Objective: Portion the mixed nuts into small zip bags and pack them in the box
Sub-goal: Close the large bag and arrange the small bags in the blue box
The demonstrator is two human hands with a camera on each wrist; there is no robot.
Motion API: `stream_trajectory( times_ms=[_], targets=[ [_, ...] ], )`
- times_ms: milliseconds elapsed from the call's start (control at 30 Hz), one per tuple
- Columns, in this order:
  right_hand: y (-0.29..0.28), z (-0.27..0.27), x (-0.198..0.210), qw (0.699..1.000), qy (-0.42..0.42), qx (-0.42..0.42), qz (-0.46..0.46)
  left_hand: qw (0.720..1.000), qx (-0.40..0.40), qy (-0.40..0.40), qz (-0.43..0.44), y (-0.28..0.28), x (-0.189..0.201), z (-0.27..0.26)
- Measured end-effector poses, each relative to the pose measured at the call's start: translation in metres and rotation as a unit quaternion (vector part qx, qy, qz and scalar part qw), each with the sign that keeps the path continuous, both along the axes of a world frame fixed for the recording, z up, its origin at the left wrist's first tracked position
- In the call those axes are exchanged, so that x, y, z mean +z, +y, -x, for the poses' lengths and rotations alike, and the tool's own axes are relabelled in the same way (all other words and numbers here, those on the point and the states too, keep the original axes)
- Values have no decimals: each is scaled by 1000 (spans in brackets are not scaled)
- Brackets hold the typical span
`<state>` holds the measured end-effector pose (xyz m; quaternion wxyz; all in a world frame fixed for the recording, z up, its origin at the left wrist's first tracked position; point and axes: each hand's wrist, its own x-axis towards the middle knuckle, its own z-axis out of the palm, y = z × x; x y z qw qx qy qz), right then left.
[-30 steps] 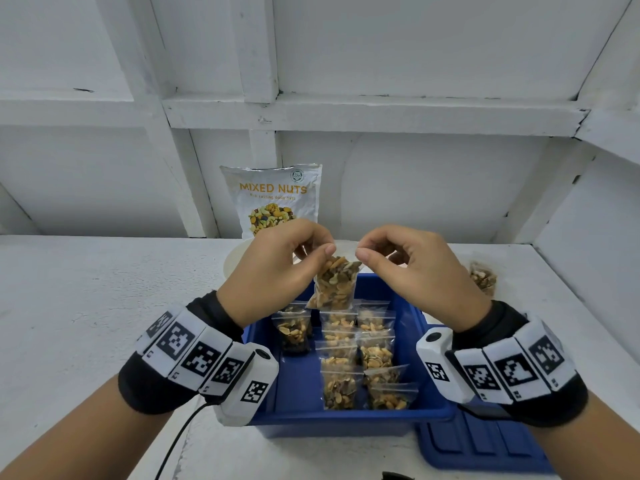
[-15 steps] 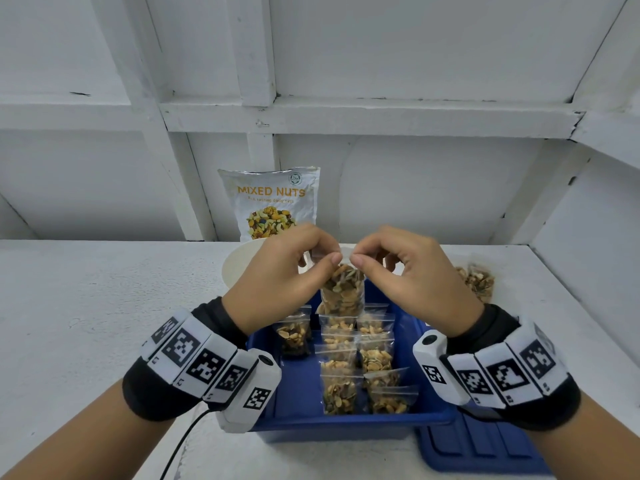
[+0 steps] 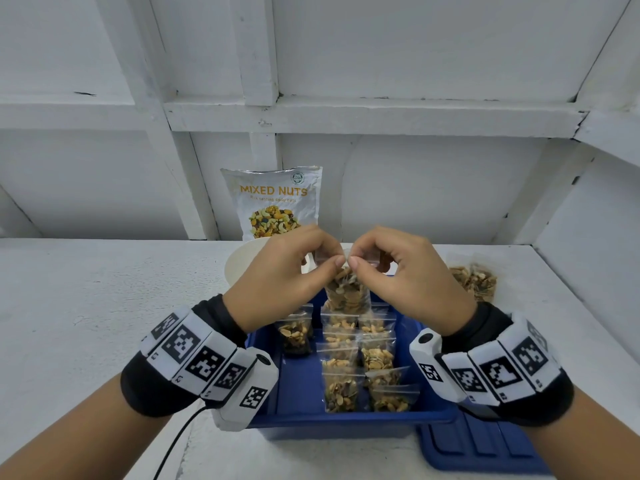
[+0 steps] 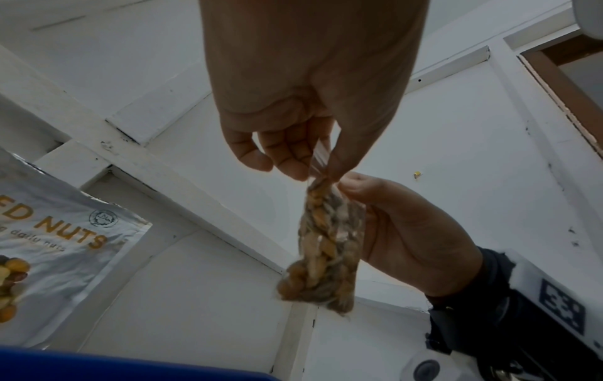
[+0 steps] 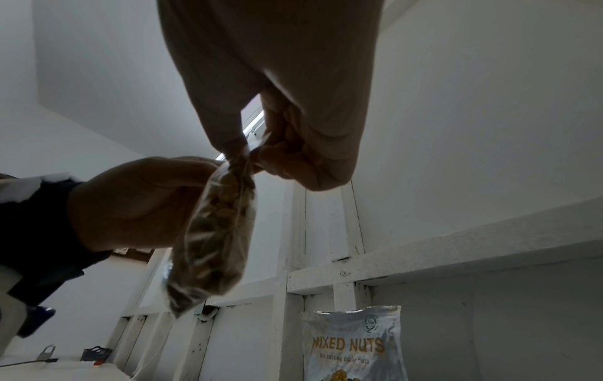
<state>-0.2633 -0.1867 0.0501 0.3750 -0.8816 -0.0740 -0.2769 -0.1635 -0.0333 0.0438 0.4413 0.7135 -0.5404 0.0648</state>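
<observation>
Pouch (image 3: 272, 202) reads "MIXED NUTS". Left hand (image 3: 284, 278) and right hand (image 3: 405, 282) both pinch the top of a clear zip bag (image 3: 346, 296). It's packed with tan nuts.

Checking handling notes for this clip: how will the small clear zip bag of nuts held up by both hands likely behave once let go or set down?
The small clear zip bag of nuts hangs limp from its pinched top edge, so it is probably floppy. Packed full, it likely feels dense for its size. It would probably slump flat like the filled bags in the blue plastic box.
</observation>
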Motion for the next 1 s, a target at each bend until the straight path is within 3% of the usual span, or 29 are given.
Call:
stream_trajectory(
  times_ms=[233,400,567,700,767,900,1000],
  targets=[
    [-17,4,8,994,101,-8,-31,998,-14,14,-64,12,7,-14],
    [-86,-4,-20,980,117,-159,-16,985,-15,56,-162,24,-16,-38],
    [-168,-10,-76,921,200,-331,36,956,-19,94,-277,28,-50,-46],
    [-211,-2,-106,835,312,-442,103,932,-23,59,-357,24,-66,-44],
    [-221,5,-115,805,350,-463,121,925,-14,36,-377,21,-74,-43],
    [-234,15,-130,806,342,-468,119,911,26,-17,-411,14,-81,-39],
    [-235,16,-134,810,327,-472,120,884,48,-83,-457,11,-82,-36]
  ],
)
